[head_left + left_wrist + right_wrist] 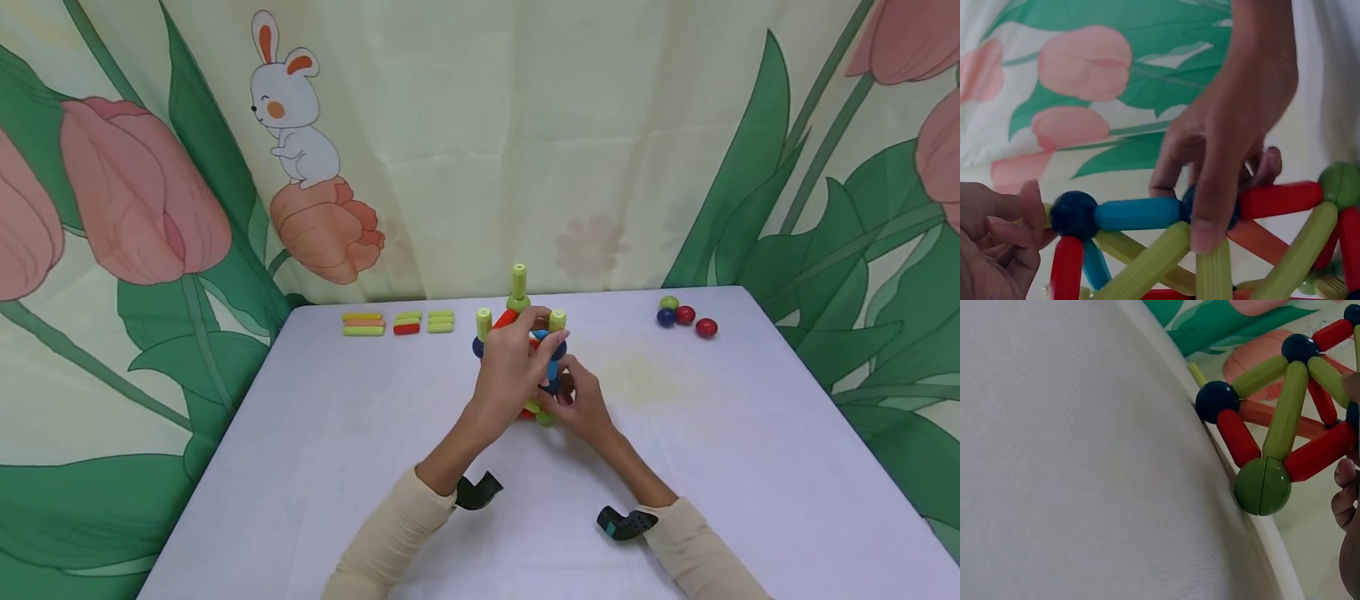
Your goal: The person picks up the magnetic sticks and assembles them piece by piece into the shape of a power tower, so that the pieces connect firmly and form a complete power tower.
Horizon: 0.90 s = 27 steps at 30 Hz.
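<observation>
A frame of magnetic sticks and balls stands between the hands near the table's back, with a yellow-green stick (519, 283) upright at its top. The left hand (510, 362) reaches over it; its fingers pinch a short yellow-green stick (557, 319) beside a dark blue ball (1074, 214). Lower on the right side, the right hand (583, 406) grips another dark blue ball (1188, 203) between thumb and fingers. A blue stick (1138, 214) joins these balls, and a red stick (1279, 199) runs on to a green ball (1341, 185). The left hand hides much of the frame in the head view.
Loose yellow-green, orange and red sticks (363, 331) lie in small groups at the back left of the white table (300, 467). At the back right are a dark blue ball (666, 317), a green ball (669, 302) and two red balls (706, 328). A printed curtain (465, 167) hangs behind.
</observation>
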Each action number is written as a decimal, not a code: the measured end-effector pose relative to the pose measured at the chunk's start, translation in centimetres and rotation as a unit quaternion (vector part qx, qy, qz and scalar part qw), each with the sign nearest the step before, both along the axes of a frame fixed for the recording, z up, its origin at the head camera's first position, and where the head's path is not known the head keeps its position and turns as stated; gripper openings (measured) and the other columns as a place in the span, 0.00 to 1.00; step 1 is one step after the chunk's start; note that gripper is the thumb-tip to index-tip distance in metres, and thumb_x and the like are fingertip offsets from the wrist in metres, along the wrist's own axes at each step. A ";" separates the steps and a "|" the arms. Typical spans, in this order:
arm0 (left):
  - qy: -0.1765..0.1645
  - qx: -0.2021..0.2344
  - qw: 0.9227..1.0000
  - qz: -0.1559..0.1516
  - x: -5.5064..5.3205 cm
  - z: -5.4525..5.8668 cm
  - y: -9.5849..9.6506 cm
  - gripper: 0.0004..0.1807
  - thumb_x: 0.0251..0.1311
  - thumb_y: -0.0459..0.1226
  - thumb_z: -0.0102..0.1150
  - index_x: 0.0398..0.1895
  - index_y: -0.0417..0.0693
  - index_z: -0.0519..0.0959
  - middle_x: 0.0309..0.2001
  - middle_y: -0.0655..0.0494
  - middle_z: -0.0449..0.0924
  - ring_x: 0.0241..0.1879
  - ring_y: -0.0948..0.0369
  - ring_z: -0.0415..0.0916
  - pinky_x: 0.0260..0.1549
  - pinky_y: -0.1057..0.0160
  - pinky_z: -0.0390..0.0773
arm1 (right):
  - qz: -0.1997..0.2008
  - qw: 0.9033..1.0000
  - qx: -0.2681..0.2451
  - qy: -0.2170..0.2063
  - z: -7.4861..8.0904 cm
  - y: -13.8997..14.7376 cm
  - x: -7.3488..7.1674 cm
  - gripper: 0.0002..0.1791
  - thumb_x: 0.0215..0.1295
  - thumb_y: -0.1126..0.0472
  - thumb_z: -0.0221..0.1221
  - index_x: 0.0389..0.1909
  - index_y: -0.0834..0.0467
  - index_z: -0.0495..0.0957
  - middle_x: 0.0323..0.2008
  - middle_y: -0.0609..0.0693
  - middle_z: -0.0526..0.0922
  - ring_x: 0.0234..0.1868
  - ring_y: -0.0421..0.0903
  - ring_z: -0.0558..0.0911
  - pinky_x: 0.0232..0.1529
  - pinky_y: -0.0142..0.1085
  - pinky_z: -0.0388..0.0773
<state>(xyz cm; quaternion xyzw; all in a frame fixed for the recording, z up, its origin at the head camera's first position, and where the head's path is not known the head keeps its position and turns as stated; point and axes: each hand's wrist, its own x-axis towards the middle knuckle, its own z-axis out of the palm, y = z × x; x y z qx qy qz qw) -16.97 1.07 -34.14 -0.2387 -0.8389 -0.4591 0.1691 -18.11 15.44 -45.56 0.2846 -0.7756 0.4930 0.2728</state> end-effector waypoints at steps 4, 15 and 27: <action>0.006 -0.002 1.000 0.020 -0.3 -0.3 0.2 0.20 0.63 0.43 0.62 0.55 0.45 0.75 0.45 0.50 0.86 0.12 0.72 0.68 0.15 0.75 0.73 | 0.013 1.000 0.005 -0.007 0.2 0.2 -0.2 0.21 0.51 0.73 0.69 0.42 0.70 0.68 0.26 0.56 0.71 0.16 0.53 0.68 0.15 0.41 0.66; 0.298 0.100 0.947 0.069 3.0 -1.8 -2.2 0.08 0.67 0.37 0.58 0.38 0.38 0.77 0.24 0.52 0.77 0.19 0.64 0.69 0.20 0.76 0.71 | -0.115 0.990 -0.070 0.050 -0.6 4.2 -2.6 0.14 0.73 0.62 0.53 0.38 0.72 0.74 0.22 0.61 0.76 0.20 0.34 0.71 0.23 0.21 0.66; 0.161 0.232 0.946 0.160 0.7 -3.8 -4.8 0.21 0.67 0.37 0.54 0.60 0.43 0.66 0.60 0.46 0.64 0.62 0.57 0.61 0.52 0.55 0.67 | -0.477 0.854 -0.107 -0.179 -2.8 16.5 -8.4 0.22 0.71 0.55 0.52 0.63 0.57 0.71 0.59 0.61 0.70 0.60 0.55 0.73 0.59 0.44 0.70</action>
